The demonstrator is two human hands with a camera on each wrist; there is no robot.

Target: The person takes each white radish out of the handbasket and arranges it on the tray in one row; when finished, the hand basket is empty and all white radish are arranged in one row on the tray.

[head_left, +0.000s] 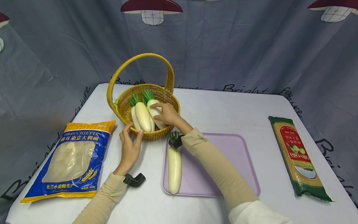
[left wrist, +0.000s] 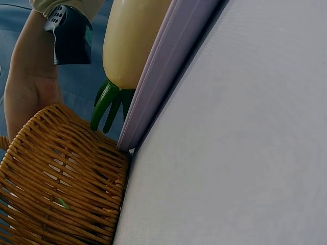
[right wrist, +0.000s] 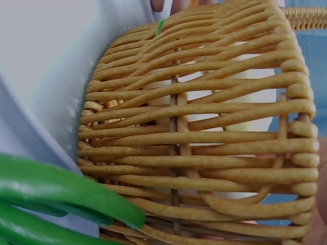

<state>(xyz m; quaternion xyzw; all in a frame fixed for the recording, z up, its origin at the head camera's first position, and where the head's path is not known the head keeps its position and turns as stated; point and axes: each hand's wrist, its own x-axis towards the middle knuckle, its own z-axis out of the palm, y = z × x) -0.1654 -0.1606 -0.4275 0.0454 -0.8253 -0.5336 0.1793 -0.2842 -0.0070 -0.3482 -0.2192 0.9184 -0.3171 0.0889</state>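
My right hand (head_left: 167, 114) reaches over the right side of a wicker basket (head_left: 158, 134), its fingers curved over a white radish (head_left: 153, 104) with a green top. Several white radishes (head_left: 143, 117) lie together in the basket, leaves towards the back. My left hand (head_left: 130, 149) touches the basket's front rim, thumb and fingers spread. One more white radish (head_left: 174, 171) lies lengthwise on the left part of a lilac tray (head_left: 201, 174), its green leaves partly behind the right wrist's camera. In the right wrist view, the basket's weave (right wrist: 204, 138) hides most of the fingers.
A blue and yellow orecchiette bag (head_left: 72, 158) lies at the left of the white table. On the far right is a green and red pasta packet (head_left: 300, 155). The basket's tall handle (head_left: 145, 55) arches above it, and a grey curtain (head_left: 218, 46) hangs behind.
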